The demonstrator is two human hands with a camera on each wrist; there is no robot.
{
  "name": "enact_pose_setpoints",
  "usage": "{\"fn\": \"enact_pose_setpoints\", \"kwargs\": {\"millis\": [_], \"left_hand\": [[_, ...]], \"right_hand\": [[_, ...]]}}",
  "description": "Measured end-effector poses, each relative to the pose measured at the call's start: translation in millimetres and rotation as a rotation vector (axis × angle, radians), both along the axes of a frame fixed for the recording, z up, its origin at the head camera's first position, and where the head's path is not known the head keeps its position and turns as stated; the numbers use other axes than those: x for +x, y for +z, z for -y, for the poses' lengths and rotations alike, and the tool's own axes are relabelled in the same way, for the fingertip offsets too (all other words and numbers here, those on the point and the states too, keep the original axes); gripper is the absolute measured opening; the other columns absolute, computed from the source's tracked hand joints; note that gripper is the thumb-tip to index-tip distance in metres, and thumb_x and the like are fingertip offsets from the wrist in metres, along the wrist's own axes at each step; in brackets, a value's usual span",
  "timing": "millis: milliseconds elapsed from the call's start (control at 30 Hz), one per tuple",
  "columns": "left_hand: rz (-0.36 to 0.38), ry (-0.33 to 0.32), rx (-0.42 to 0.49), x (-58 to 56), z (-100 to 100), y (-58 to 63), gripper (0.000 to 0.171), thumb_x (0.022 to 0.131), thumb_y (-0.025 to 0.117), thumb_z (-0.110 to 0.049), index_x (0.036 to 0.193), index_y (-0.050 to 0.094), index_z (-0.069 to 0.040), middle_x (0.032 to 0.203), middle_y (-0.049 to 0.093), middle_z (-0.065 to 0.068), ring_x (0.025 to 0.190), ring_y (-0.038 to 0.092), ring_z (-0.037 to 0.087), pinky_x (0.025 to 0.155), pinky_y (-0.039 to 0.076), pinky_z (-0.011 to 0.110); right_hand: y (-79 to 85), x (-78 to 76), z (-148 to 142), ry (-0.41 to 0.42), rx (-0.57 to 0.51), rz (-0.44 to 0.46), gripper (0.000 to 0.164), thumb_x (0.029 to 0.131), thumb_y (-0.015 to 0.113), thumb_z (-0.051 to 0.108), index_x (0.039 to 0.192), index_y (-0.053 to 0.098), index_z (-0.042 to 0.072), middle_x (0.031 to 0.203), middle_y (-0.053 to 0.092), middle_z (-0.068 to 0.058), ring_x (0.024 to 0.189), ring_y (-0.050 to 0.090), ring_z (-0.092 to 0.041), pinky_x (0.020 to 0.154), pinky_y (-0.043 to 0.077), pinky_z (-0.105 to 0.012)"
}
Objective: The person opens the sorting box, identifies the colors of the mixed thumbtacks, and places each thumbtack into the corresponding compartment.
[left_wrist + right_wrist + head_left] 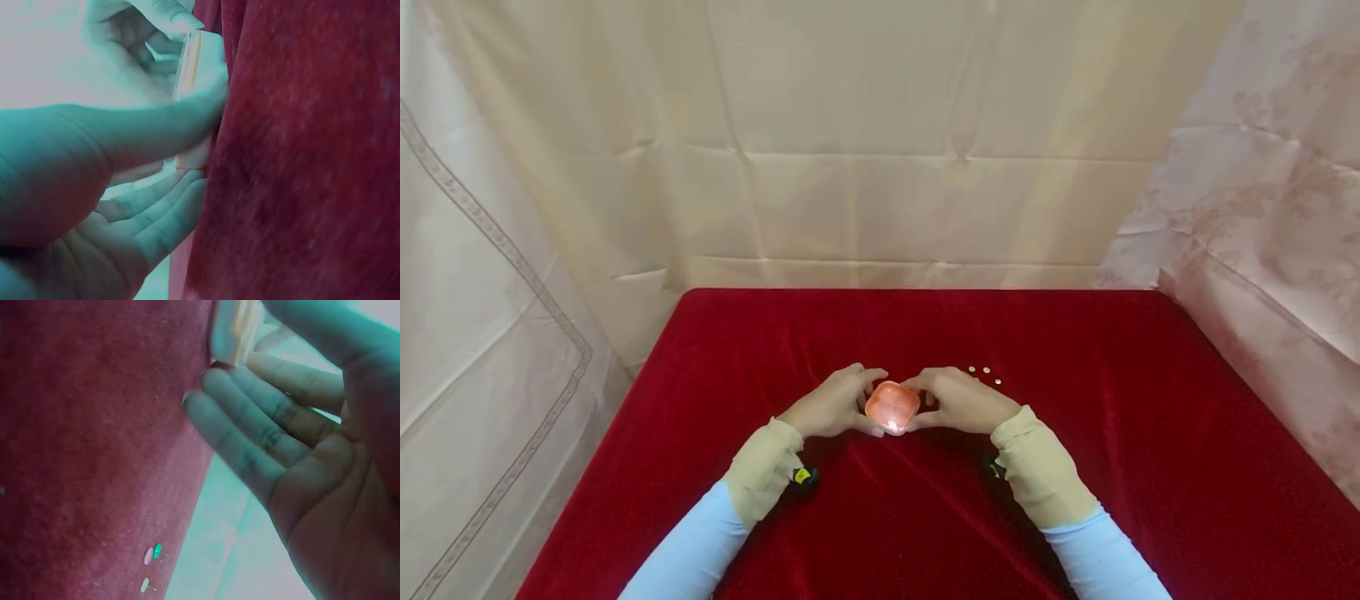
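Observation:
A small square box with an orange lid (892, 407) sits on the red cloth between both hands. My left hand (837, 403) holds its left side, the thumb along the near edge and the fingers at the far side. On the opposite side my right hand (961, 402) grips the box, thumb near and index finger far. The left wrist view shows the box's pale side wall (211, 53) and an orange band under the rim. In the right wrist view the other right fingers extend loosely beside the box (226, 337). What the box contains cannot be seen.
Thumbtacks lie on the red velvet tablecloth (737, 350) beyond the right hand, among them a green thumbtack (157, 550), a pink thumbtack (149, 555) and a yellow thumbtack (145, 585). A beige curtain (880, 208) hangs behind the table, with pale drapes at both sides.

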State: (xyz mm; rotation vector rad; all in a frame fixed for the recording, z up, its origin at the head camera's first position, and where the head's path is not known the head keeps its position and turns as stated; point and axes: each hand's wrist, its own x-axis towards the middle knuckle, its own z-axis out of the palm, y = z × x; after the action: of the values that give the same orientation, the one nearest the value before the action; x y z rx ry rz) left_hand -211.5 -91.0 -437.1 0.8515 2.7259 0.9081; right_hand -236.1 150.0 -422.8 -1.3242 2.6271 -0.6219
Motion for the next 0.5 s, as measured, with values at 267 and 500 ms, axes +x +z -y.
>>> {"fn": "enact_pose_setpoints", "kwargs": {"millis": [267, 500], "left_hand": [[-0.003, -0.066, -0.048, 3.2, 4, 3.8, 0.074, 0.076, 0.083, -0.030, 0.139, 0.052, -0.005, 0.114, 0.060, 0.003, 0.104, 0.053, 0.018, 0.087, 0.044, 0.030], [-0.093, -0.034, -0.138, 7.1, -7, 4.3, 0.077, 0.075, 0.079, -0.050, 0.134, 0.056, -0.005, 0.119, 0.059, 0.004, 0.106, 0.049, 0.019, 0.089, 0.041, 0.030]], "right_hand": [[-2.4, 1.3, 1, -0.006, -0.008, -0.068, 0.035, 0.077, 0.082, 0.033, 0.103, 0.067, 0.015, 0.122, 0.062, -0.002, 0.112, 0.055, -0.017, 0.094, 0.043, -0.032], [-5.0, 3.6, 4, -0.017, -0.020, -0.075, 0.050, 0.076, 0.082, 0.039, 0.114, 0.061, 0.016, 0.107, 0.058, 0.007, 0.096, 0.053, -0.012, 0.083, 0.044, -0.027]]}}
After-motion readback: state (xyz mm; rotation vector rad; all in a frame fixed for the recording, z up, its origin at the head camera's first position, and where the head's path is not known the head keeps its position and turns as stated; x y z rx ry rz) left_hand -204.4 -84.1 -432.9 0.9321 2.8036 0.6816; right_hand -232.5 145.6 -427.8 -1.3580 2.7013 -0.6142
